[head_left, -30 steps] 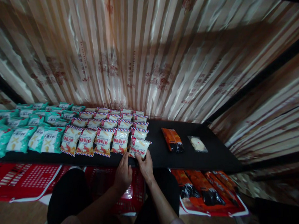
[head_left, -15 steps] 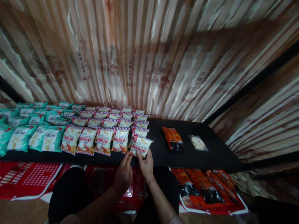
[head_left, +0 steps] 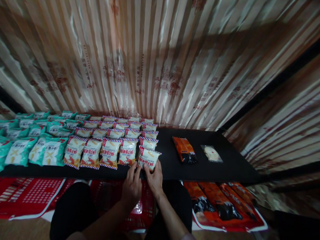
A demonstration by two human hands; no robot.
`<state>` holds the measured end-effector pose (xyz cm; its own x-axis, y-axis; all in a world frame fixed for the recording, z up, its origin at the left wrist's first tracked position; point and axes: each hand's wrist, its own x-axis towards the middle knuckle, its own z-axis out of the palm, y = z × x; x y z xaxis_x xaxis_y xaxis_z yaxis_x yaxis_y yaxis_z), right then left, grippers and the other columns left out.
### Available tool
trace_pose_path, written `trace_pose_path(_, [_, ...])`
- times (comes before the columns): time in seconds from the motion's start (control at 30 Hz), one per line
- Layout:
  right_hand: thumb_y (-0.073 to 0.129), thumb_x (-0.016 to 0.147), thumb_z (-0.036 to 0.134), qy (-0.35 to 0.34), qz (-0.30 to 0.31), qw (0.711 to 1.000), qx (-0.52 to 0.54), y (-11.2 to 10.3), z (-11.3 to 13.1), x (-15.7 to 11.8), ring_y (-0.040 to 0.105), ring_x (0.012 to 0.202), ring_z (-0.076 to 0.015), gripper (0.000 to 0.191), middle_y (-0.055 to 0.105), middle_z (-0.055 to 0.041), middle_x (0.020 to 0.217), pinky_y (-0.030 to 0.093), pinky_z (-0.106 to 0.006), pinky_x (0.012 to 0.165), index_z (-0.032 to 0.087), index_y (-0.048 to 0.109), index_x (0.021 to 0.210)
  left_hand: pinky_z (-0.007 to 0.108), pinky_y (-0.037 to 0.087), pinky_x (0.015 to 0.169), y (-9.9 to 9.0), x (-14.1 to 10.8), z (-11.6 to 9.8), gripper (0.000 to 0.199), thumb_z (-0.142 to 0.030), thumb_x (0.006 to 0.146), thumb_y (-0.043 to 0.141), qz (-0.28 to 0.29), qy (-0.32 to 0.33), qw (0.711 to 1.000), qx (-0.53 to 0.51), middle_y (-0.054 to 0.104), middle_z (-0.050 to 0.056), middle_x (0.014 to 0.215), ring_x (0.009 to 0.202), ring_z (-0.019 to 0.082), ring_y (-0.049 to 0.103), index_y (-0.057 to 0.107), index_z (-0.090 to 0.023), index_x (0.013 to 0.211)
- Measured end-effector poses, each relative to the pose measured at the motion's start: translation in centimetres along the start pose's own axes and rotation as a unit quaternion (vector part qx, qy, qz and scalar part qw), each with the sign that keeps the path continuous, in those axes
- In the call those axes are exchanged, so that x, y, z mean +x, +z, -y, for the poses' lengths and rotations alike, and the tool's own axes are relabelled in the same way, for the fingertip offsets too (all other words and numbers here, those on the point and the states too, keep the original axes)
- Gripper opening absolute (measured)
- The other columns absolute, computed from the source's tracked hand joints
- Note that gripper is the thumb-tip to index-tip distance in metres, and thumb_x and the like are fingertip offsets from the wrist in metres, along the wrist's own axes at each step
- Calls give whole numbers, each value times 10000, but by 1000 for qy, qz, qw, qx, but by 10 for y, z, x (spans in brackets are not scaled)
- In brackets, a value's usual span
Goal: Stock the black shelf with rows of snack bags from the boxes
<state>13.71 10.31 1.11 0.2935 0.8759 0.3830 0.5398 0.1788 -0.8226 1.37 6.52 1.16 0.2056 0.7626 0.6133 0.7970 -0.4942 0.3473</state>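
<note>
At the front right end of several rows of cream, red and blue-edged snack bags, one snack bag [head_left: 148, 159] leans back on the row behind it. My right hand [head_left: 153, 177] grips its lower right side, thumb on the front. My left hand [head_left: 132, 186] is at the bag's lower left corner, its fingers close together; whether they pinch the corner is too small to tell. Just left stands another snack bag [head_left: 127, 152] of the same kind. The bags rest on a black shelf [head_left: 166, 162].
Teal and white bags [head_left: 53, 152] fill the shelf's left part. An orange package [head_left: 184, 149] and a small clear packet [head_left: 212, 153] lie on the right. Below are red baskets [head_left: 32, 193], the right one with orange packages [head_left: 217, 199]. A striped curtain [head_left: 135, 64] hangs behind.
The snack bag and both my hands have shifted slightly left and down, the bag now closer to the row. The whole view has also moved a little.
</note>
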Motion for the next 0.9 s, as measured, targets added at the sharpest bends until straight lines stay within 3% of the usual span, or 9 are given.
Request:
trace_pose_path(0.23, [515,798,441,-4,20,1000,-9,0,-8,-4,471,1133,-265,523,513,-136,1215,393,-447,948,172,448,1242,401,376,993,6,17,3,435,-85,841,351,-40,85,994,62,443,152,1328,1326,258,259,451,-98,1264])
trace_pose_path(0.43, [496,797,319,-14,53,998,13,-6,-14,-8,381,1247,-262,534,457,-121,1310,315,-464,1033,182,403,1304,423,252,1066,14,30,8,448,-192,853,385,-36,190,981,27,476,38,1333,1332,249,243,454,-219,1295])
trace_pose_path(0.6, [552,725,268,49,88,988,113,-27,-22,-7,302,1312,-239,662,360,-77,1413,253,-418,1086,197,347,1351,459,233,1065,12,33,21,451,-179,823,396,-12,220,974,48,466,61,1341,1318,270,267,493,-203,1263])
trace_pose_path(0.77, [487,769,367,185,13,971,152,-39,-37,38,542,1099,-236,453,582,-109,1193,397,-401,976,168,534,1173,470,269,1048,10,32,26,455,-138,789,414,-9,246,968,55,463,72,1339,1312,282,277,516,-181,1231])
trace_pose_path(0.9, [521,757,435,130,12,983,129,-30,-48,94,588,1016,-244,423,643,-100,1098,459,-398,882,175,602,1081,447,285,1045,11,32,25,467,-158,793,422,9,233,970,71,446,67,1351,1306,261,293,490,-199,1253])
